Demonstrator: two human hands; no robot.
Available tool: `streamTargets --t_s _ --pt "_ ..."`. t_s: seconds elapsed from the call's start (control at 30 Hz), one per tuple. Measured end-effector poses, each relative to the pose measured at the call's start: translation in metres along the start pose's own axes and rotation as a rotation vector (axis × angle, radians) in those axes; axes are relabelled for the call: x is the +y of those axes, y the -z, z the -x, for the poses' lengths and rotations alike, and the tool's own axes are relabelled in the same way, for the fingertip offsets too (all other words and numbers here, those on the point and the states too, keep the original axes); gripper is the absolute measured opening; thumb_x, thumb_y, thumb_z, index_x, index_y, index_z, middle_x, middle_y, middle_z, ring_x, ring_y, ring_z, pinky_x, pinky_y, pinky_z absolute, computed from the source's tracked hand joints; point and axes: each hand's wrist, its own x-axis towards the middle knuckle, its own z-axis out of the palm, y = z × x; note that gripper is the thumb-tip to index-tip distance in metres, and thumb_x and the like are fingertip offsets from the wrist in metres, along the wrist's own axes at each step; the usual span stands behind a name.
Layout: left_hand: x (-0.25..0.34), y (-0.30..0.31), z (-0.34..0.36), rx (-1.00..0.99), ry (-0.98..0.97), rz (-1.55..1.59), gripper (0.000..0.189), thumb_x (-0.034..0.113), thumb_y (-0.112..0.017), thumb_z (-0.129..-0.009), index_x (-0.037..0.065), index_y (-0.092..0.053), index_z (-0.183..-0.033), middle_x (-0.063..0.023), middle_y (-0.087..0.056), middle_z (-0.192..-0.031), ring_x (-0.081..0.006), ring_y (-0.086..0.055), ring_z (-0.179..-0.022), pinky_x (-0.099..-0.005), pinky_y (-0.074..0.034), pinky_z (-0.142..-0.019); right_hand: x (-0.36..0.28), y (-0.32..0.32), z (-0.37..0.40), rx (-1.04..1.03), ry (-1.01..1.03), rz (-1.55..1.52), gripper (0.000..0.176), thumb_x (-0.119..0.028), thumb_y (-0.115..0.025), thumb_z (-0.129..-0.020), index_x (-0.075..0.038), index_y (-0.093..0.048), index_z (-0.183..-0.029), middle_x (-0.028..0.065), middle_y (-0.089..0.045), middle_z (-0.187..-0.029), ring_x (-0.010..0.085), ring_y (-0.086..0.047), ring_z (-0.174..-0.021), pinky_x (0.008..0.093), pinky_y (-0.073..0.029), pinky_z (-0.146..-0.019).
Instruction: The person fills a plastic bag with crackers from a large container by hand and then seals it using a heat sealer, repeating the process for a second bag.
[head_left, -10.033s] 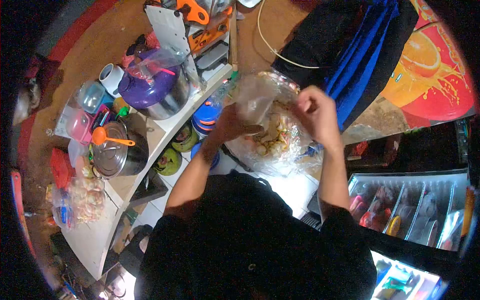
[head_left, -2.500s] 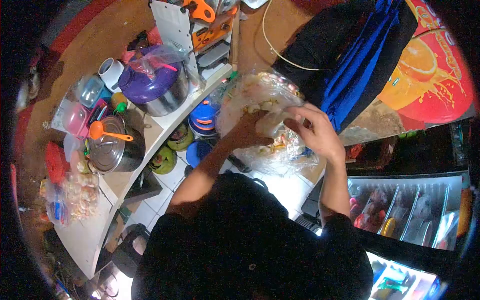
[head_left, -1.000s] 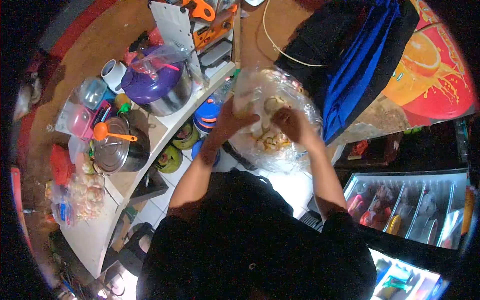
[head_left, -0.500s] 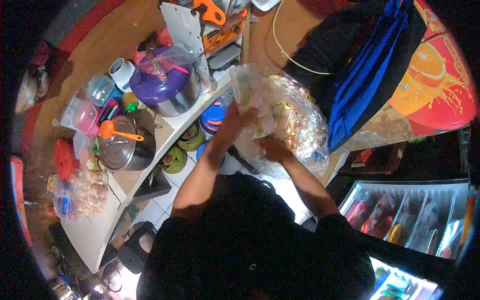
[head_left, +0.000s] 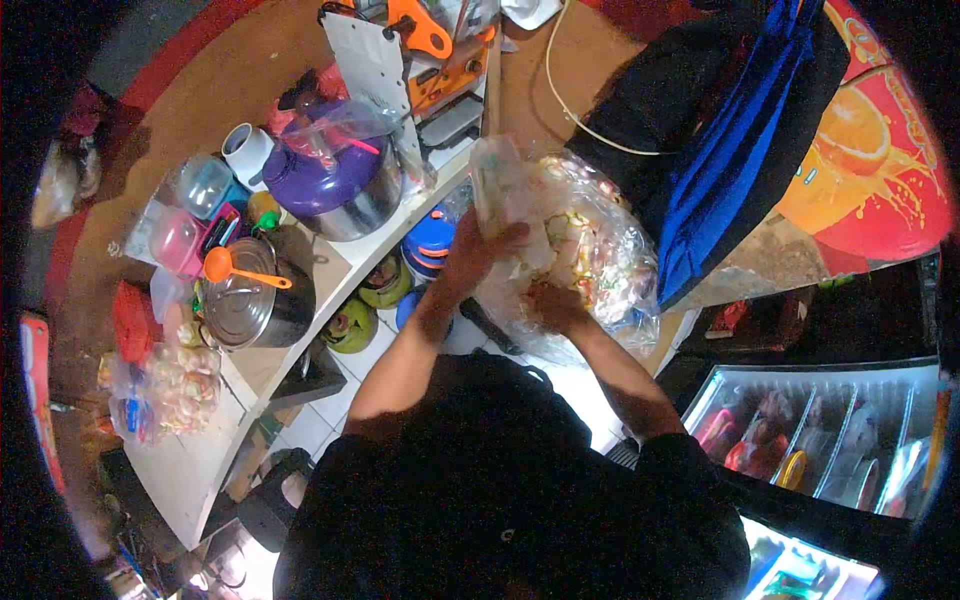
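My left hand (head_left: 488,248) is closed on a clear plastic bag (head_left: 495,180), which stands up above the fingers. Beside it lies a large clear plastic bag (head_left: 610,250) filled with many small wrapped packets in white, red and yellow. At the near left side of this large bag is my right hand (head_left: 555,303), its fingers curled in against the packets. What those fingers hold, if anything, is hidden.
On the white counter (head_left: 175,480) to the left stand a purple-lidded steel pot (head_left: 330,185), a glass-lidded pot (head_left: 240,300) with an orange ladle (head_left: 235,268), and bagged packets (head_left: 185,385). A lit display case (head_left: 810,430) is at right; a blue cloth (head_left: 720,170) hangs behind the large bag.
My right hand has moved slightly right and down, against the packets in the large bag. The left hand's bag has shifted a little to the right, and the left fingers reach further across.
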Motion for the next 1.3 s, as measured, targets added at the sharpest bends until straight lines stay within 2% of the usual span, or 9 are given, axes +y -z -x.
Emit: streamTargets --t_s 0.07,0.13,0.23,0.43,0.57,0.63,0.7,0.87,1.3 --pt "-0.006 0.002 -0.001 0.012 0.045 0.064 0.077 0.019 -0.082 -0.071 0.003 -0.043 -0.136 -0.0086 -0.057 -0.123 -0.0218 -0.054 -0.11 -0.0344 -0.047 -0.093 0.004 -0.004 -0.002 0.128 0.018 0.036 0.042 -0.019 -0.06 -0.081 -0.018 -0.058 -0.123 0.0172 -0.062 -0.115 0.0395 -0.059 -0.105 0.0503 -0.05 -0.084" --pt "-0.014 0.003 -0.001 0.093 -0.224 -0.501 0.08 0.025 -0.085 -0.068 0.002 -0.045 -0.134 -0.0126 -0.058 -0.124 -0.0261 -0.057 -0.11 -0.0355 -0.048 -0.093 -0.027 0.051 0.001 -0.326 -0.158 0.019 0.045 -0.029 -0.046 -0.094 -0.012 -0.048 -0.136 0.0242 -0.051 -0.132 0.0385 -0.052 -0.12 0.0521 -0.048 -0.091" --pt "-0.009 -0.002 0.008 0.05 -0.361 -0.848 0.078 0.028 -0.085 -0.068 0.0 -0.048 -0.13 -0.0205 -0.054 -0.129 -0.0335 -0.057 -0.114 -0.0405 -0.046 -0.096 -0.005 0.014 -0.003 -0.172 -0.096 -0.046 0.044 -0.029 -0.046 -0.094 -0.01 -0.051 -0.133 0.0247 -0.053 -0.13 0.0392 -0.056 -0.115 0.0524 -0.048 -0.09" --pt "-0.014 0.003 0.008 0.042 -0.345 -0.799 0.084 0.035 -0.088 -0.059 0.004 -0.051 -0.128 -0.0171 -0.058 -0.124 -0.0326 -0.06 -0.11 -0.0401 -0.049 -0.093 0.057 -0.031 -0.009 0.13 0.19 -0.364 0.035 -0.024 -0.072 -0.075 -0.009 -0.066 -0.106 0.013 -0.066 -0.101 0.0285 -0.064 -0.092 0.0413 -0.051 -0.079" --pt "-0.007 0.006 0.01 0.108 -0.276 -0.8 0.079 0.038 -0.087 -0.06 0.003 -0.055 -0.123 -0.0172 -0.061 -0.118 -0.0327 -0.061 -0.107 -0.04 -0.049 -0.091 0.026 0.039 0.019 0.035 -0.143 -0.507 0.037 -0.035 -0.053 -0.092 -0.009 -0.06 -0.117 0.0164 -0.064 -0.113 0.031 -0.064 -0.094 0.0439 -0.048 -0.092" --pt "-0.018 0.012 0.009 0.135 -0.29 -0.773 0.075 0.04 -0.087 -0.061 0.003 -0.058 -0.119 -0.0174 -0.064 -0.113 -0.033 -0.062 -0.105 -0.0407 -0.049 -0.091 0.027 0.052 0.03 0.332 -0.047 -1.586 0.028 -0.005 -0.076 -0.076 -0.006 -0.066 -0.102 0.0074 -0.066 -0.099 0.0168 -0.061 -0.09 0.0292 -0.052 -0.075" --pt "-0.018 0.007 0.01 0.139 -0.27 -0.856 0.074 0.041 -0.086 -0.061 0.003 -0.059 -0.119 -0.0171 -0.064 -0.112 -0.033 -0.063 -0.104 -0.0407 -0.049 -0.092 0.028 0.099 0.05 0.639 -0.038 -0.585 0.031 -0.009 -0.078 -0.074 -0.003 -0.064 -0.1 0.0073 -0.067 -0.088 0.0247 -0.065 -0.083 0.0373 -0.055 -0.074" --pt "-0.04 -0.011 0.002 0.033 -0.308 -0.908 0.076 0.044 -0.084 -0.062 0.004 -0.058 -0.121 -0.0162 -0.064 -0.116 -0.0318 -0.062 -0.106 -0.0395 -0.048 -0.093 -0.033 0.222 0.086 0.905 -0.167 -1.151 0.029 0.002 -0.077 -0.075 0.0 -0.062 -0.099 0.0068 -0.066 -0.09 0.0115 -0.063 -0.069 0.0239 -0.054 -0.066" --pt "-0.028 -0.031 0.003 -0.083 -0.214 -0.804 0.081 0.046 -0.085 -0.06 0.003 -0.057 -0.123 -0.0165 -0.062 -0.119 -0.0306 -0.059 -0.111 -0.0395 -0.046 -0.097 -0.056 0.25 0.08 0.713 -0.128 -0.759 0.029 -0.006 -0.075 -0.078 0.0 -0.066 -0.105 0.006 -0.068 -0.097 0.0115 -0.06 -0.077 0.0265 -0.05 -0.067"
